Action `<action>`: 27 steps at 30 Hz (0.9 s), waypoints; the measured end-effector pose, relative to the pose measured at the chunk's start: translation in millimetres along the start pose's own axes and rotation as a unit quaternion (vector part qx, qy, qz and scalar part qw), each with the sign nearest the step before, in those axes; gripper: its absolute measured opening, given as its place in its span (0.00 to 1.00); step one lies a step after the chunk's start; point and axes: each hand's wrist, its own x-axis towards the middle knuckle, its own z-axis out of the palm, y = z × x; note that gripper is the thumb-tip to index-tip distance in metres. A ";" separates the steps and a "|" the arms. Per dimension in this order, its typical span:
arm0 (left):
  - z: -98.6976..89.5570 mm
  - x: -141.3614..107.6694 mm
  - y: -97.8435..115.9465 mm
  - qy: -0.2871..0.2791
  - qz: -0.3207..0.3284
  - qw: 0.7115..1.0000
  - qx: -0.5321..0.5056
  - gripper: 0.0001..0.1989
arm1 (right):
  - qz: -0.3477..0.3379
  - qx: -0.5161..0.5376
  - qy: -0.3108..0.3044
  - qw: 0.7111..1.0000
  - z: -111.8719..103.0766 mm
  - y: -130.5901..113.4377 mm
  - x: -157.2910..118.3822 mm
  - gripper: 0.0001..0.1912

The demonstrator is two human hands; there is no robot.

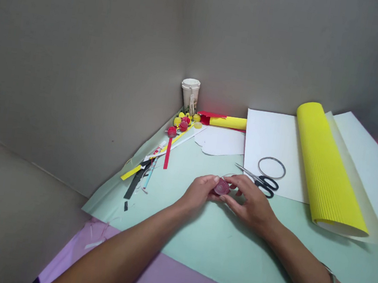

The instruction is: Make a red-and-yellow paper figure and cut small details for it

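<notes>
A small dark red coiled disc (222, 187) is held over the middle of the pale green sheet. My left hand (199, 191) is closed on its left side, thumb on top. My right hand (249, 200) has its fingers curved round the disc's right edge, thumb at the lower side. A thin strand shows just above the disc. Black-handled scissors (265, 185) lie beside my right hand, with a thin grey ring (273, 159) behind them.
A lidded cup (190, 96) stands in the corner, several red and yellow coiled pieces (184, 122) before it. Paper strips (167, 153) lie at the left. A large yellow corrugated roll (328, 169) rests on white sheets (274, 129) at the right. Grey walls rise behind.
</notes>
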 end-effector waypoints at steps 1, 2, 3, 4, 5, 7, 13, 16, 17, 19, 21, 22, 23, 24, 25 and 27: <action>0.4 -0.1 0.6 0.001 0.003 1.000 -0.005 0.21 | 0.003 -0.006 0.006 1.000 0.7 0.3 0.1 0.17; 0.7 -0.1 1.1 0.004 0.005 1.000 -0.006 0.21 | 0.004 -0.011 0.011 1.000 1.2 0.6 0.2 0.17; 0.9 -0.1 1.2 0.006 0.005 1.000 -0.005 0.21 | 0.004 -0.014 0.013 1.000 1.5 1.1 0.2 0.16; 1.0 -0.1 1.1 0.007 0.003 1.000 -0.001 0.21 | 0.005 -0.014 0.011 1.000 1.5 1.5 0.2 0.16; 1.0 -0.1 0.8 0.009 0.001 1.000 0.002 0.21 | 0.005 -0.011 0.008 1.000 1.2 1.9 0.2 0.15; 0.7 0.1 -0.3 0.011 -0.003 1.000 0.004 0.20 | 0.007 -0.001 -0.002 1.000 0.1 2.4 0.0 0.15; -0.2 0.9 -1.8 0.007 -0.001 1.000 0.020 0.20 | 0.004 0.019 -0.025 1.000 -2.9 1.2 -0.8 0.15; 0.0 0.8 -1.5 0.002 0.001 1.000 0.020 0.21 | 0.007 0.002 -0.013 1.000 -1.8 0.2 -1.2 0.15; 0.3 0.7 -1.6 0.004 0.003 1.000 0.017 0.21 | 0.010 -0.004 -0.005 1.000 -1.3 -0.2 -1.2 0.16; 1.0 0.4 -1.8 0.011 0.007 1.000 0.010 0.21 | 0.017 -0.015 0.008 1.000 -0.6 -1.2 -0.8 0.16; 1.7 0.1 -2.2 0.016 0.009 1.000 0.010 0.22 | 0.020 -0.020 0.013 1.000 -0.7 -2.5 -0.3 0.15; 2.0 0.0 -2.3 0.017 0.008 1.000 0.012 0.22 | 0.019 -0.019 0.013 1.000 -1.1 -3.1 0.0 0.13; 2.2 -0.1 -2.5 0.017 0.006 1.000 0.013 0.22 | 0.018 -0.018 0.013 1.000 -1.7 -3.6 0.2 0.13; 2.2 -0.1 -2.6 0.016 0.005 1.000 0.015 0.22 | 0.017 -0.015 0.012 1.000 -2.3 -4.0 0.3 0.12; 2.2 -0.1 -2.8 0.014 0.005 1.000 0.016 0.22 | 0.016 -0.011 0.010 1.000 -3.0 -4.2 0.3 0.12; 1.7 0.0 -3.2 0.011 0.007 1.000 0.022 0.22 | 0.015 -0.002 0.000 1.000 -4.1 -3.8 0.0 0.12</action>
